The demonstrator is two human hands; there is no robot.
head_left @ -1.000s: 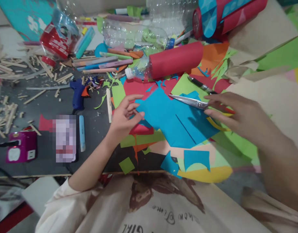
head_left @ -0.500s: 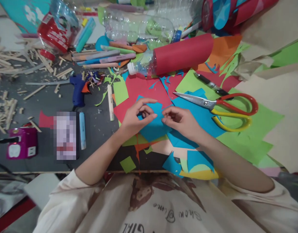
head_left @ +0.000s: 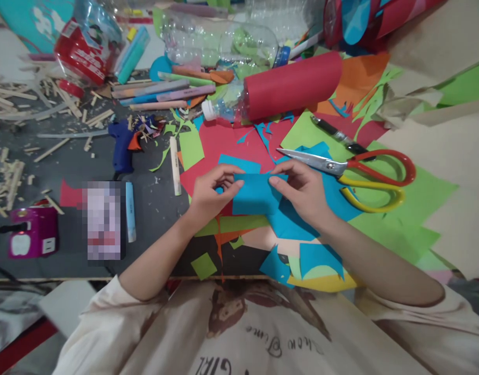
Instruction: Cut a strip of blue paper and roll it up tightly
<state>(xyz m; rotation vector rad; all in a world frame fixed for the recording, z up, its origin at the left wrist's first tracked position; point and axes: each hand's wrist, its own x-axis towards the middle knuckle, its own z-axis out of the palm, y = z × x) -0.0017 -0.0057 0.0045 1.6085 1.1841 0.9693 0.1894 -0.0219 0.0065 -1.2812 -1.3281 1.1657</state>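
Note:
A small blue paper piece (head_left: 255, 195) is held between both hands above the paper-strewn table. My left hand (head_left: 209, 194) pinches its left edge with thumb and fingers. My right hand (head_left: 302, 192) pinches its upper right edge. The piece looks folded or doubled over along its top. Beneath it lie a red sheet (head_left: 227, 146) and a larger blue sheet (head_left: 329, 195). Scissors with red and yellow handles (head_left: 352, 169) rest just right of my right hand, blades pointing left.
A red paper roll (head_left: 294, 91) on a plastic bottle lies behind. A blue glue gun (head_left: 122, 146), glue stick (head_left: 175, 165), black pen (head_left: 335, 134), phone (head_left: 102, 221), magenta box (head_left: 32, 237), wooden sticks (head_left: 13, 177) and green paper (head_left: 395, 224) crowd the table.
My right hand let go of the scissors on the table and came left to the blue piece. Both hands now pinch it, and its top edge has been folded over.

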